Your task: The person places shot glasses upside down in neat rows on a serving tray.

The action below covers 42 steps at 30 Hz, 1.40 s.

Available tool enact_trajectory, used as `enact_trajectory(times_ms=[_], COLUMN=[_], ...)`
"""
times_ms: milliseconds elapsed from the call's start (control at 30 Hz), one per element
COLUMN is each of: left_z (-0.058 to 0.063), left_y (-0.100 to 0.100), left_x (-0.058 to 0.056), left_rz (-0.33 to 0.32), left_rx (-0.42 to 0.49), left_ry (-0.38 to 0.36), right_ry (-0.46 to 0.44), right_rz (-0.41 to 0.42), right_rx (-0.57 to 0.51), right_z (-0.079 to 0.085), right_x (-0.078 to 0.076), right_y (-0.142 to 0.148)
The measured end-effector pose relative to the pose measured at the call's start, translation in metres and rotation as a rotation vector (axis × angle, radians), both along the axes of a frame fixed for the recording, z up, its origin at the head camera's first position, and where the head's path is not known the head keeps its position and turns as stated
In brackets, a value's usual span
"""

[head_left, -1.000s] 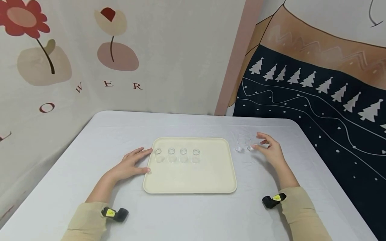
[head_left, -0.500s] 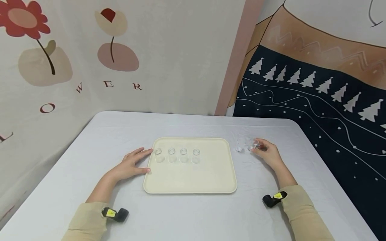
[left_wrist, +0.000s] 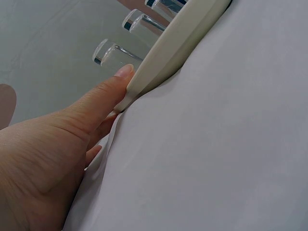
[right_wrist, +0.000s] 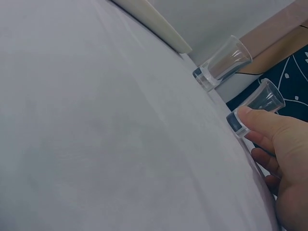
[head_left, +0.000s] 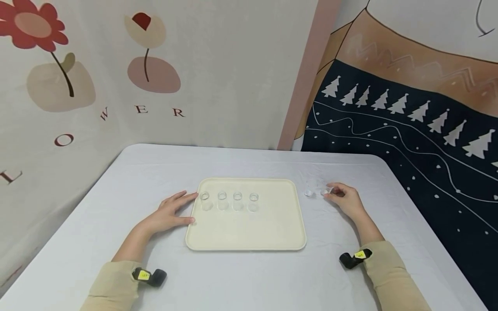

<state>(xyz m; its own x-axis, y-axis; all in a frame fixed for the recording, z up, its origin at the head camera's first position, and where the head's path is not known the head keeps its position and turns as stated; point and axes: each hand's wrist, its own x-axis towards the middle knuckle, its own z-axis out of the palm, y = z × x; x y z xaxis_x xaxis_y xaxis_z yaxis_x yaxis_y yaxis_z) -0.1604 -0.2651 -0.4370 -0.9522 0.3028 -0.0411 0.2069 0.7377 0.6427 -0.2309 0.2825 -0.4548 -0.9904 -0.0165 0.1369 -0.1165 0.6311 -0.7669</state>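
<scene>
My left hand (head_left: 168, 213) lies at the left side of a cream tray (head_left: 249, 233), thumb and fingertips touching its edge with the fingers spread. On the tray, several clear shot glasses (head_left: 237, 201) stand upside down in a row, thick bases up, as the left wrist view also shows for one shot glass (left_wrist: 139, 26). Right of the tray, my right hand (head_left: 347, 201) pinches an upright clear shot glass (right_wrist: 264, 98) low near its base, thumb on the near side. Another upright shot glass (right_wrist: 226, 62) stands just left of it, untouched.
A white cloth (head_left: 249, 278) covers the table. Behind the table hang a pale printed backdrop (head_left: 233, 86) and a dark one with white trees (head_left: 389, 134). Each wrist carries a small black camera (head_left: 155, 277).
My right hand has come down and left onto the right-hand shot glass, its fingers closing from spread to a pinch. The left hand and tray have stayed put.
</scene>
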Motion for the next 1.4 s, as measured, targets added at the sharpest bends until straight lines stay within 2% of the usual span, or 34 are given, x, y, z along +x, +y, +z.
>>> enact_trajectory(times_ms=[267,533,800,1133,1400], left_z=[0.000,0.000,0.000,0.001,0.003], left_y=[-0.001,0.001,0.000,0.001,0.002], left_x=[0.000,0.001,0.001,0.002,0.001], left_rz=[-0.004,-0.006,0.011,0.018,0.019], left_rx=[0.001,0.000,-0.009,0.000,-0.003], left_ry=[0.006,0.008,-0.005,-0.014,-0.011], right_ry=[0.009,0.030,0.138,0.226,0.313], right_rz=[-0.032,-0.006,0.039,0.053,0.131], right_rx=[-0.007,-0.038,-0.070,-0.077,-0.089], right_z=[0.002,0.012,0.024,0.037,0.050], right_x=[0.005,0.010,0.015,0.018,0.024], right_y=[0.000,-0.001,-0.008,-0.021,-0.033])
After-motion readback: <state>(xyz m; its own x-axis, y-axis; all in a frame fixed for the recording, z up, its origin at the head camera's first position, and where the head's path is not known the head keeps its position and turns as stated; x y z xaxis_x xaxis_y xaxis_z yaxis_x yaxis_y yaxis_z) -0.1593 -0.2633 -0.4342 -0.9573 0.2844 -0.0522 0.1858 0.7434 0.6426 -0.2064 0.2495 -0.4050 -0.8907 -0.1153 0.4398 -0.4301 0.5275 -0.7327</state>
